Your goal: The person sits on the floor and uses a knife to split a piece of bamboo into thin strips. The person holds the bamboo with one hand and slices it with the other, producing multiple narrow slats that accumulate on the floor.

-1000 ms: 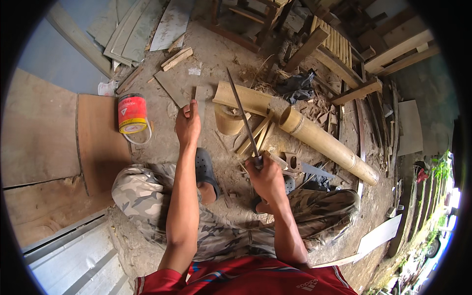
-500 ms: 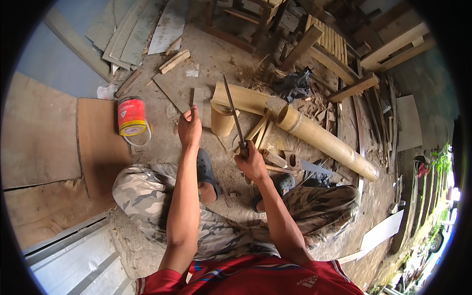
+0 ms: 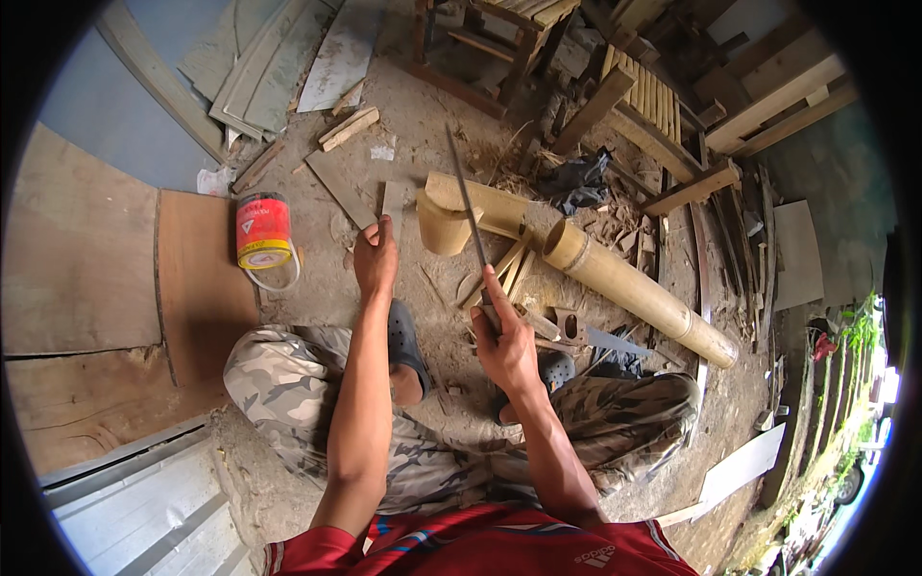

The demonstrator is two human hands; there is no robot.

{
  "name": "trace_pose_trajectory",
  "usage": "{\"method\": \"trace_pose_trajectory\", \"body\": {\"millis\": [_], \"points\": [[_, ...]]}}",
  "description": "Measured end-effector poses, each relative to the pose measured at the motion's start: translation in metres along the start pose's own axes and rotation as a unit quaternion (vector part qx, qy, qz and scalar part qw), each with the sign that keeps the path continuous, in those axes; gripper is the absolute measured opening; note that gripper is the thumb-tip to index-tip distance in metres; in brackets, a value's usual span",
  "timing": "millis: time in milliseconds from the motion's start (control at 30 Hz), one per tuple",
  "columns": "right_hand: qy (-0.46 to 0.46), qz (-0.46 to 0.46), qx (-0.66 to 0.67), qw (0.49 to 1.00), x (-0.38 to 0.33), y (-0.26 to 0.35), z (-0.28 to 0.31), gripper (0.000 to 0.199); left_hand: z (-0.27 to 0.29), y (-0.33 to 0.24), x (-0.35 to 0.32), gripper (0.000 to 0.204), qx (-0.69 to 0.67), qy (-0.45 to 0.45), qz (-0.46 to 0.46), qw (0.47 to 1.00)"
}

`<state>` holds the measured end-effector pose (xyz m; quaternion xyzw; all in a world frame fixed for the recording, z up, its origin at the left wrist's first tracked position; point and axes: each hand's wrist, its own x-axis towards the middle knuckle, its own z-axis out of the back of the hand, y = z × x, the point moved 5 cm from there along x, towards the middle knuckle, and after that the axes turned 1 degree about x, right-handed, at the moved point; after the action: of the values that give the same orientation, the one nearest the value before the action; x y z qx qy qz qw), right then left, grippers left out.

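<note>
left hand (image 3: 376, 264): fingers curled near flat strip (image 3: 393, 199), grip unclear | right hand (image 3: 505, 348): grasping long blade (image 3: 466, 193) by its handle, forefinger extended, likely for control

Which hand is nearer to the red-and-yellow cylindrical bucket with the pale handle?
Left. The left hand is right of the bucket, apart from it; the right hand, its grip on a long, dark, narrow-bladed tool, is farther right and lower in view.
</note>
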<state>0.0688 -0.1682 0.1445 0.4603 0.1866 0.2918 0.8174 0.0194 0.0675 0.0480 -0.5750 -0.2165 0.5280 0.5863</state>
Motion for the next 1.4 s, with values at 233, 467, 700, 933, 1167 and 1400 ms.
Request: {"method": "trace_pose_trajectory", "body": {"millis": [233, 467, 700, 933, 1167, 1400], "points": [[-0.041, -0.021, -0.025, 0.999, 0.003, -0.056, -0.026, 0.074, -0.006, 0.015, 0.003, 0.06, -0.013, -0.013, -0.004, 1.0], [-0.018, 0.002, -0.034, 0.999, 0.015, -0.065, -0.01, 0.073, -0.007, 0.013, 0.008, 0.058, -0.008, -0.003, 0.01, 1.0], [0.006, -0.058, 0.029, 0.998, -0.003, 0.02, 0.017, 0.074, 0.004, 0.014, 0.007, 0.056, -0.028, -0.016, 0.037, 0.999], [-0.033, -0.046, -0.006, 0.998, 0.011, -0.075, -0.028, 0.08, -0.009, 0.018, -0.007, 0.056, -0.011, 0.015, 0.051, 0.999], [-0.027, -0.04, 0.026, 0.999, 0.013, -0.016, 0.009, 0.075, -0.005, 0.013, 0.006, 0.055, -0.043, -0.004, 0.049, 0.998], [-0.062, -0.041, -0.002, 0.997, 0.002, -0.075, -0.029, 0.076, -0.014, 0.016, -0.003, 0.058, -0.04, 0.023, 0.049, 0.998]]}}
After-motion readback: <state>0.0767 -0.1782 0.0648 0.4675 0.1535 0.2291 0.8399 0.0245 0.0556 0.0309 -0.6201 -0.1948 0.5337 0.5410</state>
